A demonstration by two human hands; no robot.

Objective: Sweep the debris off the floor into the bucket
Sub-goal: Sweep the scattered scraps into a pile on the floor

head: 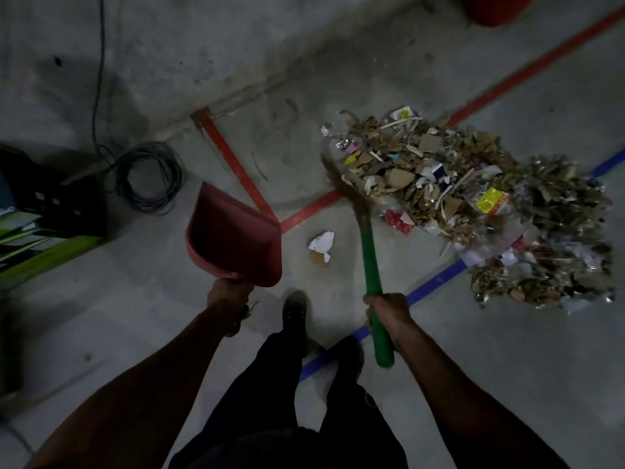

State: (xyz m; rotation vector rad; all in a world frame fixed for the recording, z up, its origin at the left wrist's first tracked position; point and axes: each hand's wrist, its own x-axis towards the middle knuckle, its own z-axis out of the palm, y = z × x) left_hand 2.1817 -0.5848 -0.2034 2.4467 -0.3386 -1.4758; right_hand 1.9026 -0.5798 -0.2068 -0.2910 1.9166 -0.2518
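Mixed cardboard, paper and plastic: one debris pile (473, 204), heaped on the grey concrete floor (507, 350) to my front right, lying across a red floor line (527, 67) and a blue floor line (436, 282).
Stray piece: one crumpled white paper (321, 243), alone on the floor, near the pile's left edge and between the dustpan and the broom.
Broom: one, with a green handle (372, 269); its brown bristles (345, 184) touch the near-left edge of the pile and are blurred.
Right hand (389, 311): my fingers are curled round the green handle partway up, the handle's end sticking out below my fist; the forearm reaches in from the lower right.
Dustpan: one, red (233, 238), raised off the floor with its open mouth tilted away from me, well apart from the pile.
Left hand (230, 296): wrapped round the dustpan's short grip at its near end; the forearm is stretched forward from the lower left.
Bucket: one red rounded form (493, 8) at the top edge, cut off by the frame; I cannot tell for certain that it is the bucket.
Feet: two dark shoes, the left shoe (294, 313) forward between my hands.
Cable: one grey coil (148, 177) on the floor to the left.
Left margin: one dark crate (50, 198) and green material, too dim to identify.
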